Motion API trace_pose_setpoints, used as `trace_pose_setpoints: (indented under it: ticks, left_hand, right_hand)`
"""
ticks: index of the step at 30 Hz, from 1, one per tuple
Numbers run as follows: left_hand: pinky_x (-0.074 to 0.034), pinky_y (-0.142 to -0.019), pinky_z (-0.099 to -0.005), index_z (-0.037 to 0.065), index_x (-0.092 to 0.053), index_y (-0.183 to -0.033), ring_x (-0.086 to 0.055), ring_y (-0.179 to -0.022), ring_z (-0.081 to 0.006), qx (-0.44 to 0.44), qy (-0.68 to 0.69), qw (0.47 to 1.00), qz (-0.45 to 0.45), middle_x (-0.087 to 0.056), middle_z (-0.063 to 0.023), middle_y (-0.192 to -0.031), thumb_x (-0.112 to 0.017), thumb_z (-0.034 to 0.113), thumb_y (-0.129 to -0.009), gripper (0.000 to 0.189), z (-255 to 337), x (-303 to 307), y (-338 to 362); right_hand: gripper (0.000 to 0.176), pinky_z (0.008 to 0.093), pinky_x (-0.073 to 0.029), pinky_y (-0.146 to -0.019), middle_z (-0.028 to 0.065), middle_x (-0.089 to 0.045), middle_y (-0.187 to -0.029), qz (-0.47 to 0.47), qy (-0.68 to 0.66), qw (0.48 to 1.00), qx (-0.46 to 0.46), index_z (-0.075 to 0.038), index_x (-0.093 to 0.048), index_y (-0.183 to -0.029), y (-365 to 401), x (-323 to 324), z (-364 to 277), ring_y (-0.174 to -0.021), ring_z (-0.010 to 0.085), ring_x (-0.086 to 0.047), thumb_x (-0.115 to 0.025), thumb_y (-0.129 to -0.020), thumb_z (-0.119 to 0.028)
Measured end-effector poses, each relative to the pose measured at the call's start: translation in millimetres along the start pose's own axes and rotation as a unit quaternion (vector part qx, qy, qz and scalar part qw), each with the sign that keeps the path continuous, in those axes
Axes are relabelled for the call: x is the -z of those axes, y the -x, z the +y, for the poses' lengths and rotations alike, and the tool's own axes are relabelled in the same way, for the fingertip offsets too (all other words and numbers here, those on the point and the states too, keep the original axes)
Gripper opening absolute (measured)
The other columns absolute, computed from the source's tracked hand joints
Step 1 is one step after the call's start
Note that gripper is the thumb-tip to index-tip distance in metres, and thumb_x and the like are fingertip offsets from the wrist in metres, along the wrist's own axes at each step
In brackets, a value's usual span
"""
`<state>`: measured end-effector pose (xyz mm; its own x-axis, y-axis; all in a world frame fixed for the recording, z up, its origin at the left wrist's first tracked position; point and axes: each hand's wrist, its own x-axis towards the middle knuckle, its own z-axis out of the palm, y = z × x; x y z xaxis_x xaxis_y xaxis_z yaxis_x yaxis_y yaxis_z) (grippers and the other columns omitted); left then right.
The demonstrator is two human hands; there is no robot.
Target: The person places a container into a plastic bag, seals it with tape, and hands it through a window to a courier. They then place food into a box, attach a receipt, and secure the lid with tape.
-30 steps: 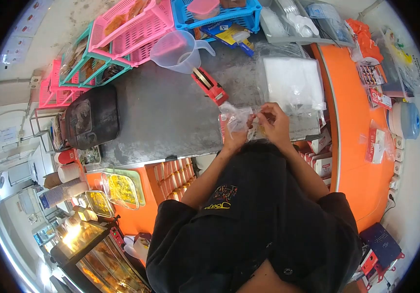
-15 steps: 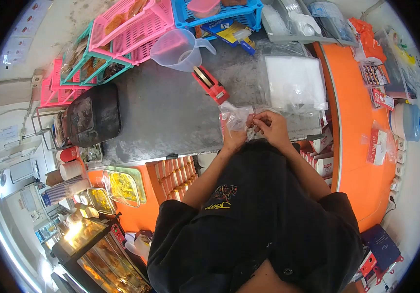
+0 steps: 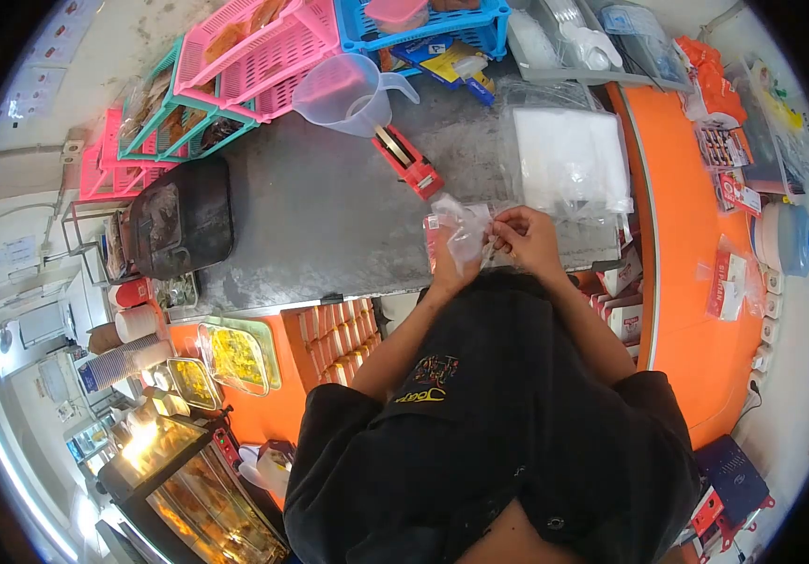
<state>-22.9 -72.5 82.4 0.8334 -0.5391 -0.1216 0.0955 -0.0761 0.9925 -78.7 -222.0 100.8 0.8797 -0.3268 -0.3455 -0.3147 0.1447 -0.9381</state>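
A clear plastic bag (image 3: 466, 231) is held over the front edge of the dark worktop. My left hand (image 3: 455, 271) is closed around its near side, with the bag covering most of the fingers. At the bag's right edge, my right hand (image 3: 528, 241) pinches the plastic between thumb and fingertips. Behind the bag lies a red-and-white packet (image 3: 433, 227), partly covered by it. A red tape dispenser (image 3: 408, 164) rests just beyond, its front end close to the bag's top.
A clear measuring jug (image 3: 341, 96) stands behind the dispenser, near pink baskets (image 3: 268, 61) and a blue basket (image 3: 480, 28). To the right lies a stack of white plastic sheets (image 3: 569, 160). A black lidded case (image 3: 181, 221) is at the left end of the worktop (image 3: 315, 207).
The bag has shifted slightly right and its plastic looks more bunched. My right fingers have moved a little and curl more tightly at its edge. The things on the worktop stay put.
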Motion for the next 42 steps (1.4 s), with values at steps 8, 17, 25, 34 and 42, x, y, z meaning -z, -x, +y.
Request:
trace_pose_setpoints:
  ticks: [8,17,25,34,42]
  left_hand:
    - [-0.051,-0.073,-0.0331,-0.001,-0.058,-0.108,-0.063,-0.084,-0.0204,0.096,0.326,0.940,-0.035,-0.065,-0.0104,-0.096,-0.044,0.041,-0.095,0.046,13.7,0.3,-1.6]
    - [-0.052,-0.072,-0.0341,0.000,-0.058,-0.108,-0.065,-0.080,-0.0209,0.022,0.117,0.993,0.004,-0.067,-0.0100,-0.093,-0.062,0.008,-0.085,0.025,-25.7,3.3,-4.3]
    - [-0.050,-0.072,-0.0367,0.000,-0.062,-0.102,-0.067,-0.081,-0.0265,-0.126,-0.230,0.964,0.031,-0.067,-0.0142,-0.087,-0.068,0.011,-0.078,0.027,36.5,13.6,-6.5]
    - [-0.049,-0.069,-0.0366,0.006,-0.067,-0.102,-0.065,-0.078,-0.0248,-0.262,-0.330,0.893,-0.156,-0.068,-0.0109,-0.085,-0.069,0.017,-0.078,0.027,101.9,-34.1,-13.2]
    - [-0.047,-0.065,-0.0264,0.001,-0.062,-0.089,-0.060,-0.072,-0.0125,-0.268,-0.085,0.932,-0.227,-0.064,-0.0070,-0.078,-0.063,0.005,-0.086,0.005,131.0,-99.1,-13.7]
  right_hand:
    - [0.011,0.0276,-0.050,-0.054,0.0109,-0.068,-0.074,-0.047,0.081,0.996,-0.004,0.003,-0.065,-0.093,-12.5,11.7,-7.6,-0.059,0.0155,-0.066,-0.064,-0.083,-0.002]
    - [0.008,0.0409,-0.048,-0.071,0.0120,-0.053,-0.093,0.079,0.374,0.887,0.259,-0.003,-0.061,-0.084,-37.3,2.7,-15.5,-0.084,0.0293,-0.059,-0.059,-0.077,-0.003]
    - [0.025,0.0464,-0.043,-0.082,0.0115,-0.051,-0.103,0.022,0.413,0.870,0.270,-0.009,-0.059,-0.099,-52.1,9.3,-9.9,-0.102,0.0339,-0.050,-0.060,-0.074,-0.010]
    - [0.050,0.0463,-0.031,-0.088,0.0155,-0.054,-0.107,0.019,0.364,0.896,0.255,-0.005,-0.054,-0.113,18.2,46.6,16.6,-0.102,0.0324,-0.049,-0.067,-0.065,-0.011]
    - [0.022,0.0453,-0.040,-0.085,0.0163,-0.057,-0.099,0.428,0.355,0.792,0.251,-0.004,-0.060,-0.107,116.3,148.1,19.1,-0.094,0.0330,-0.054,-0.055,-0.088,-0.014]
